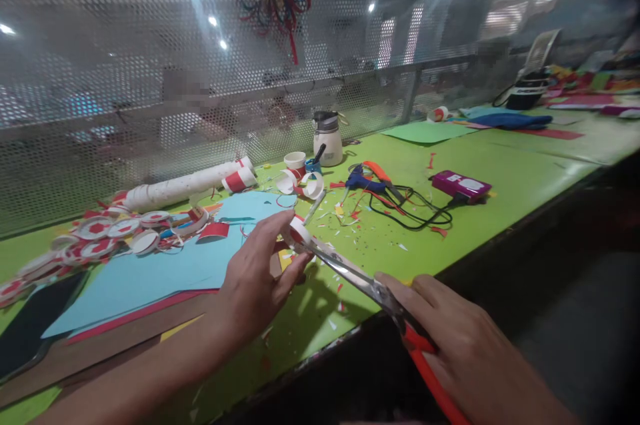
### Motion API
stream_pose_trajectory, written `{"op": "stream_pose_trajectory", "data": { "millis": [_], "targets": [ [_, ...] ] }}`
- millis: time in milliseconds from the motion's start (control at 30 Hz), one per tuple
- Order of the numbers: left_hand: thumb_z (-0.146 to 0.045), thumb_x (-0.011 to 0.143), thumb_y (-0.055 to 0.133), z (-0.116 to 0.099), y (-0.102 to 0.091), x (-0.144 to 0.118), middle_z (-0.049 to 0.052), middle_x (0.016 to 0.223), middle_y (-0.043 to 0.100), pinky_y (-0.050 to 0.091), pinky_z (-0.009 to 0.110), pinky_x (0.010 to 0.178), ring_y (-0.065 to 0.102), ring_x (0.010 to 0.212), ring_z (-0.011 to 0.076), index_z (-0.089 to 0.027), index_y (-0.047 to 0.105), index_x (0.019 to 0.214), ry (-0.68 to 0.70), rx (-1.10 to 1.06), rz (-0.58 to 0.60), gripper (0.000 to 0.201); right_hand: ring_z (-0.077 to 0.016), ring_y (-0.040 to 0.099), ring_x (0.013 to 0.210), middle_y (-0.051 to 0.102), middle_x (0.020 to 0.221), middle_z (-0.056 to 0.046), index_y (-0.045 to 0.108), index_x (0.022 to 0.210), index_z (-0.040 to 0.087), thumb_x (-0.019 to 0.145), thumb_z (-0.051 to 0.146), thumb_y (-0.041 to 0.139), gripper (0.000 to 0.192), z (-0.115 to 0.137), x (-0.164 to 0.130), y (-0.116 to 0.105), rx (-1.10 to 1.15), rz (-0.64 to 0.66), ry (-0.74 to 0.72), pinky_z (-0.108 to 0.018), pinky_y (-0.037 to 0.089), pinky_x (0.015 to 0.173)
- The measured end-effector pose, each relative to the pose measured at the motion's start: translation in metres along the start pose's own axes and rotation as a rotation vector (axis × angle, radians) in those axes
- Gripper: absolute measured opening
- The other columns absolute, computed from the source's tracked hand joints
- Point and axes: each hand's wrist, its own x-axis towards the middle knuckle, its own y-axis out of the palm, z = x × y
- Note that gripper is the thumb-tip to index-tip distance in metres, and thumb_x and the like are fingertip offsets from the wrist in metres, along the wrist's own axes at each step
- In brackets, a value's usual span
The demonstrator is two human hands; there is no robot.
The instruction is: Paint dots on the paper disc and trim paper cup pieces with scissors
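Note:
My left hand (260, 271) grips a small white and red paper cup piece (299, 233) between thumb and fingers, above the green table. In my right hand (460, 338) is a pair of scissors (350, 273) with orange-red handles. Their metal blades point left, and the tips meet the cup piece; whether they bite into it I cannot tell. Below the left forearm lie light blue paper sheets (150, 285). Farther left, several cut white and red cup rings (107, 228) are heaped together.
Stacked white paper cups (185, 185) lie along the mesh screen (150, 98). Behind my hands stand a white jug (327, 145) and a paper cup (295, 162). A blue and orange glue gun (367, 179), a black cable (425, 221) and a purple box (461, 186) lie right of scattered paper scraps.

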Motion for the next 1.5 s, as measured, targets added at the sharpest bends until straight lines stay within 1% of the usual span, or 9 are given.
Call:
{"op": "stream_pose_trajectory", "data": {
  "millis": [100, 300, 433, 667, 867, 1167, 1267, 1367, 1500],
  "targets": [
    [-0.021, 0.087, 0.063, 0.001, 0.001, -0.001, 0.012, 0.117, 0.063, 0.063, 0.028, 0.082, 0.07, 0.091, 0.0165, -0.016, 0.048, 0.129, -0.041, -0.047, 0.011, 0.045, -0.0235, 0.066, 0.07, 0.062, 0.082, -0.008, 0.051, 0.127, 0.016, 0.068, 0.0, 0.041, 0.061, -0.001, 0.0, 0.003, -0.011, -0.011, 0.0, -0.038, 0.059, 0.056],
    [-0.022, 0.088, 0.062, 0.001, 0.002, -0.004, 0.011, 0.119, 0.063, 0.063, 0.027, 0.084, 0.071, 0.091, 0.0151, -0.019, 0.047, 0.13, -0.099, -0.13, 0.021, 0.044, -0.0239, 0.064, 0.068, 0.06, 0.08, -0.007, 0.048, 0.13, 0.014, 0.071, 0.001, 0.042, 0.061, -0.001, -0.002, 0.01, 0.016, 0.016, 0.005, -0.038, 0.057, 0.053],
    [-0.022, 0.089, 0.061, 0.0, 0.003, -0.004, 0.01, 0.119, 0.063, 0.063, 0.026, 0.085, 0.071, 0.091, 0.0143, -0.02, 0.047, 0.13, -0.118, -0.166, 0.016, 0.044, -0.0234, 0.064, 0.069, 0.062, 0.081, -0.008, 0.049, 0.131, 0.014, 0.073, 0.002, 0.043, 0.059, 0.002, -0.002, 0.01, 0.045, 0.024, 0.014, -0.037, 0.056, 0.055],
    [-0.021, 0.088, 0.063, 0.0, 0.003, -0.004, 0.012, 0.121, 0.062, 0.063, 0.028, 0.086, 0.07, 0.096, 0.0175, -0.019, 0.046, 0.13, -0.123, -0.2, -0.012, 0.046, -0.019, 0.063, 0.068, 0.064, 0.081, -0.006, 0.055, 0.129, 0.015, 0.074, 0.006, 0.044, 0.056, 0.004, 0.001, 0.004, 0.084, 0.003, 0.021, -0.031, 0.055, 0.061],
    [-0.02, 0.088, 0.062, 0.001, 0.004, -0.004, 0.012, 0.12, 0.062, 0.063, 0.029, 0.087, 0.07, 0.097, 0.0173, -0.018, 0.046, 0.131, -0.126, -0.219, -0.009, 0.045, -0.0193, 0.064, 0.066, 0.066, 0.08, -0.006, 0.058, 0.125, 0.016, 0.078, 0.008, 0.045, 0.049, 0.004, 0.004, 0.0, 0.084, 0.005, 0.015, -0.03, 0.055, 0.059],
    [-0.022, 0.088, 0.063, 0.003, 0.005, -0.006, 0.014, 0.126, 0.06, 0.063, 0.034, 0.089, 0.067, 0.107, 0.022, -0.019, 0.044, 0.133, -0.148, -0.248, -0.008, 0.049, -0.0202, 0.066, 0.071, 0.069, 0.085, -0.007, 0.058, 0.126, 0.019, 0.079, 0.009, 0.048, 0.049, 0.003, 0.003, -0.008, 0.088, 0.052, 0.036, -0.031, 0.058, 0.064],
    [-0.021, 0.088, 0.063, 0.003, 0.005, -0.006, 0.014, 0.127, 0.059, 0.062, 0.034, 0.091, 0.066, 0.11, 0.0222, -0.019, 0.044, 0.134, -0.149, -0.251, -0.006, 0.049, -0.0199, 0.067, 0.075, 0.068, 0.086, -0.007, 0.058, 0.126, 0.02, 0.08, 0.009, 0.048, 0.048, 0.002, 0.005, -0.011, 0.132, 0.085, 0.051, -0.031, 0.058, 0.067],
    [-0.02, 0.088, 0.062, 0.003, 0.005, -0.005, 0.014, 0.128, 0.059, 0.062, 0.036, 0.092, 0.064, 0.113, 0.0227, -0.019, 0.043, 0.134, -0.153, -0.266, -0.011, 0.05, -0.0199, 0.067, 0.076, 0.068, 0.084, -0.007, 0.059, 0.124, 0.019, 0.078, 0.007, 0.05, 0.049, 0.005, 0.007, -0.013, 0.17, 0.128, 0.076, -0.031, 0.058, 0.069],
    [-0.02, 0.088, 0.062, 0.0, 0.003, -0.004, 0.013, 0.126, 0.06, 0.063, 0.035, 0.09, 0.066, 0.108, 0.0207, -0.019, 0.044, 0.132, -0.133, -0.244, -0.024, 0.047, -0.0198, 0.067, 0.075, 0.068, 0.084, -0.006, 0.058, 0.125, 0.02, 0.077, 0.007, 0.051, 0.05, 0.006, 0.006, -0.014, 0.174, 0.108, 0.075, -0.031, 0.058, 0.068]
  ]
}}
